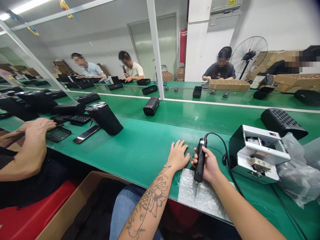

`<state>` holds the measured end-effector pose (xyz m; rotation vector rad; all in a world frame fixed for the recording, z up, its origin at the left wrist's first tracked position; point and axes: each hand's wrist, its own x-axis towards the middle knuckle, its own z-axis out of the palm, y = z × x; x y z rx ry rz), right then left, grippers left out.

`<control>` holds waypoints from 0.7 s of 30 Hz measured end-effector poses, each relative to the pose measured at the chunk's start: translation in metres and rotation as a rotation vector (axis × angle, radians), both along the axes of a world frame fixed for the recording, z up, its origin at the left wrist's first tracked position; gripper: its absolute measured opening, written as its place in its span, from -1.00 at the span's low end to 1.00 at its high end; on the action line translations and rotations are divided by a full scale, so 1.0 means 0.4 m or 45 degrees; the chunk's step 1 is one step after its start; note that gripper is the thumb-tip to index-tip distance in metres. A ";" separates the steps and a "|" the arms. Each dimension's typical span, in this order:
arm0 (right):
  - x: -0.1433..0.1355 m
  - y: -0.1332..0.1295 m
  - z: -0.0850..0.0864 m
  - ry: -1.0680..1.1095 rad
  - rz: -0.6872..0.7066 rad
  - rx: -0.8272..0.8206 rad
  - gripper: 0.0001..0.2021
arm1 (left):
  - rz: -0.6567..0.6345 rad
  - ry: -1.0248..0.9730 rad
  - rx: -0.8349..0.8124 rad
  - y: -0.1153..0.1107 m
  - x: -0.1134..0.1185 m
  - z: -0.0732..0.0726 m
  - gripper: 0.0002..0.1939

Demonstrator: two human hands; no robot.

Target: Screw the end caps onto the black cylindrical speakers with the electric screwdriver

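Note:
My right hand is wrapped round a black electric screwdriver, its thin bit pointing down over a sheet of bubble wrap at the table's front edge. A black cable leaves the top of the tool and curves to the right. Just left of the tool, my left hand rests palm down on the green table, fingers spread and holding nothing. The tattooed forearm leads to this hand.
A white and black screw feeder stands right, beside plastic bags. A person's hands, a phone and a black housing are left. Beyond lie more housings; several people sit opposite.

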<state>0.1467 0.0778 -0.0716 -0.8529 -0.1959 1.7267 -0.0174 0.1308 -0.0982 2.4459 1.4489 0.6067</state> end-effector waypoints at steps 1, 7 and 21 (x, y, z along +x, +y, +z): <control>0.000 0.000 -0.001 0.000 0.001 0.001 -0.72 | 0.001 -0.007 -0.004 0.000 0.000 0.001 -0.62; -0.001 -0.001 0.001 -0.002 0.002 0.004 -0.72 | -0.013 -0.058 -0.047 0.000 -0.007 0.008 -0.77; 0.002 0.000 -0.001 0.022 0.004 -0.001 -0.72 | -0.040 -0.157 -0.100 -0.004 -0.005 0.018 -0.83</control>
